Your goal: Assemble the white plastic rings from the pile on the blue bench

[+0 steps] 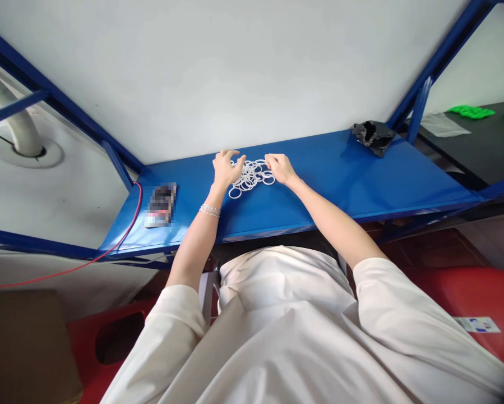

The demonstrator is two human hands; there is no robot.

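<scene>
- White rings [248, 178] lie heaped on the blue metal table [327, 185], between the two hands.
- Left hand [227, 168]: fingers spread at the heap's left side. Right hand [279, 167]: fingers curled; whether around a ring, I can't tell.
- Overlapping rings might snag if one were tugged quickly, scattering others.
- The front edge lies near; more room runs rightward, toward the black plastic bag [373, 137].

Blue table [327, 185], tangled pile of white rings [249, 176] near its middle, left hand [225, 168] at the pile's left with thumb and fingers apart, right hand [281, 168] curled at its right, crumpled black bag [373, 136] farther right, pixelated object [160, 205] and red cable [140, 196] at left
</scene>
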